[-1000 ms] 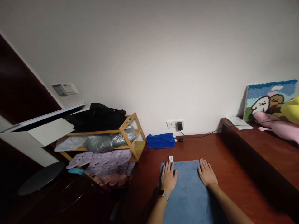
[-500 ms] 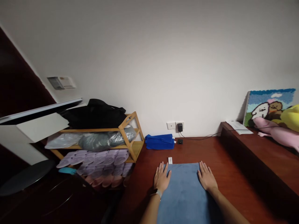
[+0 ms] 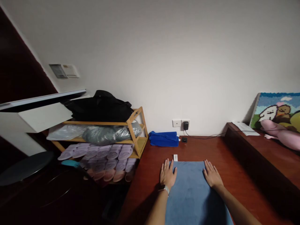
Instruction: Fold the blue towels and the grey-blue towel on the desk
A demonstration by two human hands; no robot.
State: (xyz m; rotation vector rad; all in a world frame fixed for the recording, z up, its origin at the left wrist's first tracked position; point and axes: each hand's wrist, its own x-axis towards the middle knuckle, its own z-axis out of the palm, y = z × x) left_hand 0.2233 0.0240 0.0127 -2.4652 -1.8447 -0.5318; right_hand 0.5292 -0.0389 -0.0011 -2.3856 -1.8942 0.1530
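Observation:
A grey-blue cloth [image 3: 189, 187] lies flat on the reddish-brown wooden table [image 3: 145, 175], its near end cut off by the bottom of the view. A small white tag [image 3: 175, 157] sticks out at its far left corner. My left hand [image 3: 168, 175] rests flat over the cloth's far left corner, fingers stretched forward and thumb on the fabric; a watch is on that wrist. Over the far right corner lies my right hand [image 3: 212, 174], also flat, with fingers stretched. Neither hand grips anything.
Beyond the cloth lie a folded blue cloth item [image 3: 164, 139] and a small black object [image 3: 184, 140]. A black plug [image 3: 186, 125] sits in the wall outlet. Left is a wooden rack [image 3: 138, 134] with slippers; right, a raised ledge [image 3: 248, 143] with a pink plush toy [image 3: 281, 134].
The head view has turned slightly, so most things sit a little further right in the picture. Both hands stay flat at the cloth's far corners.

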